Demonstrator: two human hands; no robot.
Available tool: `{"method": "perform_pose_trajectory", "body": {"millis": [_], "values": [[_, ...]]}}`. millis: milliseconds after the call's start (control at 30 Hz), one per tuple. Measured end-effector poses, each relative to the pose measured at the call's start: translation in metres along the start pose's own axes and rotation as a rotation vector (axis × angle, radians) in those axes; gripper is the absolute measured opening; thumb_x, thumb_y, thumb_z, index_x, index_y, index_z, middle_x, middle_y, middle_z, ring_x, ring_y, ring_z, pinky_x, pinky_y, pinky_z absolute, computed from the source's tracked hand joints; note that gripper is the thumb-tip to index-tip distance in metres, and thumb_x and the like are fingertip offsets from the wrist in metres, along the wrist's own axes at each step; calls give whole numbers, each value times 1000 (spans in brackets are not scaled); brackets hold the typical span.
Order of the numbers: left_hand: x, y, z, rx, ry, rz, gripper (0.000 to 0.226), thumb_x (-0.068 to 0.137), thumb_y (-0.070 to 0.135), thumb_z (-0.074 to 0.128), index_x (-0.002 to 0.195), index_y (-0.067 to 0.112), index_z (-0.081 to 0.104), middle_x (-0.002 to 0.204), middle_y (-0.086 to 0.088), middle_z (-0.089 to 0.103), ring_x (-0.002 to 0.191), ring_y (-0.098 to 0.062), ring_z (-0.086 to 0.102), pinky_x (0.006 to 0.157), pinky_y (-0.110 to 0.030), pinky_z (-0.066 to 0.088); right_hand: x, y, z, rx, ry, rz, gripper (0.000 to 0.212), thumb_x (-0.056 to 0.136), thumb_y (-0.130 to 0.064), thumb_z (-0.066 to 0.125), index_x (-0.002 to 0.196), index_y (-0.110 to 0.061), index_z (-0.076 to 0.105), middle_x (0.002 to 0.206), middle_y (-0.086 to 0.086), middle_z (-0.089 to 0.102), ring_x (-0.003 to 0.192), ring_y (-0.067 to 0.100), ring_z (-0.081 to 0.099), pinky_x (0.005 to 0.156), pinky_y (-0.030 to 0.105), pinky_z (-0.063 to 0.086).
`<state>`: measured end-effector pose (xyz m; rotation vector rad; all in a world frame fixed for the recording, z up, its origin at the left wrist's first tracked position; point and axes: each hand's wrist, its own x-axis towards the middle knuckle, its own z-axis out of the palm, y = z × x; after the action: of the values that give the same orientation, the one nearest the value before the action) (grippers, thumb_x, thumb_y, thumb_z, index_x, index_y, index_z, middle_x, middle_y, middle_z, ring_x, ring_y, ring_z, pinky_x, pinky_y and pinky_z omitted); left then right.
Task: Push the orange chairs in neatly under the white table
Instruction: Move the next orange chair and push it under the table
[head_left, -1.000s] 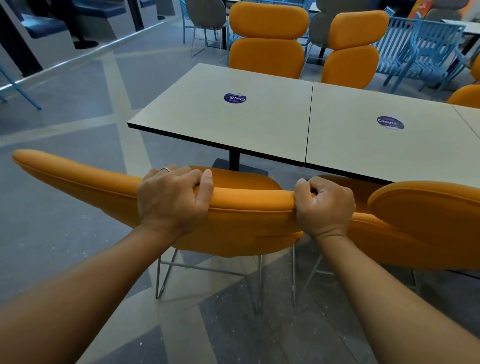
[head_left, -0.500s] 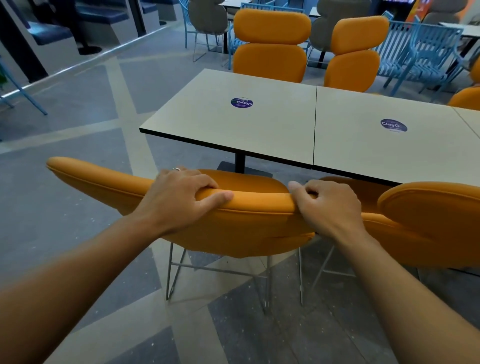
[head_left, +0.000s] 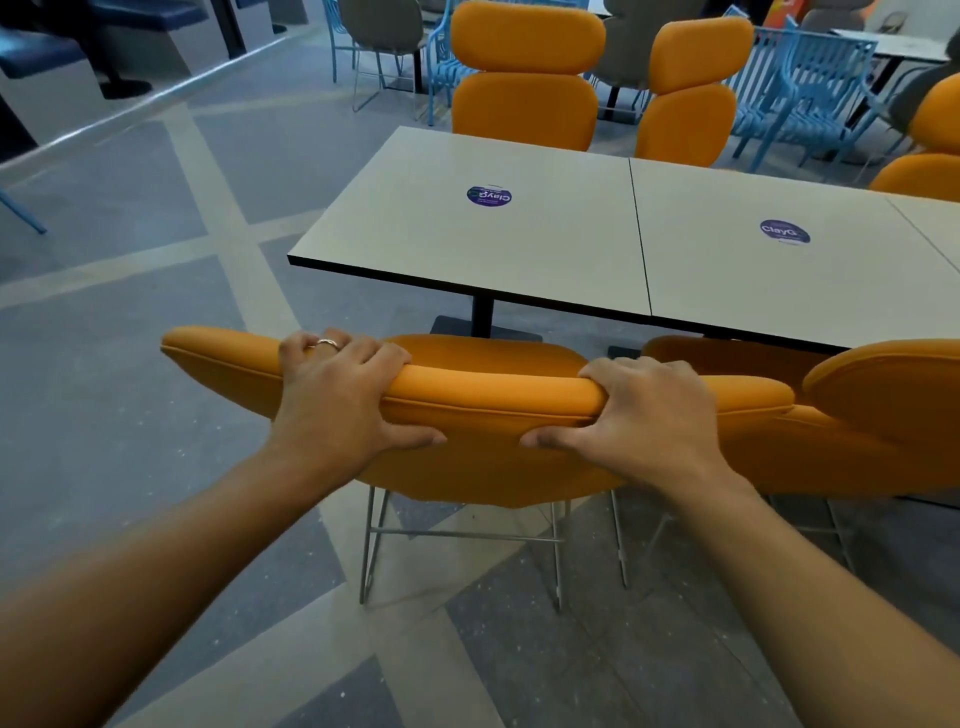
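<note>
1. The left hand (head_left: 340, 400) is clamping the padded top rail of the nearest orange chair (head_left: 488, 447), fingers over the front and thumb along the back.
2. The right hand (head_left: 649, 415) is gripping the same rail further along, likely so the chair is steered squarely.
3. That chair is standing just short of the white table (head_left: 519, 244); its seat is not yet under the near edge.
4. A second orange chair (head_left: 883, 410) is sitting beside it, nearer the table's seam, seat partly under.
5. Two more orange chairs (head_left: 524, 98) are facing in from the table's far side.
6. The push seems barely begun.
</note>
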<state>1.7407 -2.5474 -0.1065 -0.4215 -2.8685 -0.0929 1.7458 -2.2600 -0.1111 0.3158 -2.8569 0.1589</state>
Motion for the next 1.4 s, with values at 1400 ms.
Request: {"method": "perform_pose_trajectory", "body": {"millis": [1400], "values": [[69, -4, 21, 39, 47, 29, 79, 64, 88, 47, 109, 24, 57, 109, -2, 65, 106, -30, 57, 92, -48, 33, 57, 24, 13, -10, 77, 112, 86, 55, -103, 45, 97, -33, 71, 86, -11, 70, 75, 11, 61, 66, 28, 45]]}}
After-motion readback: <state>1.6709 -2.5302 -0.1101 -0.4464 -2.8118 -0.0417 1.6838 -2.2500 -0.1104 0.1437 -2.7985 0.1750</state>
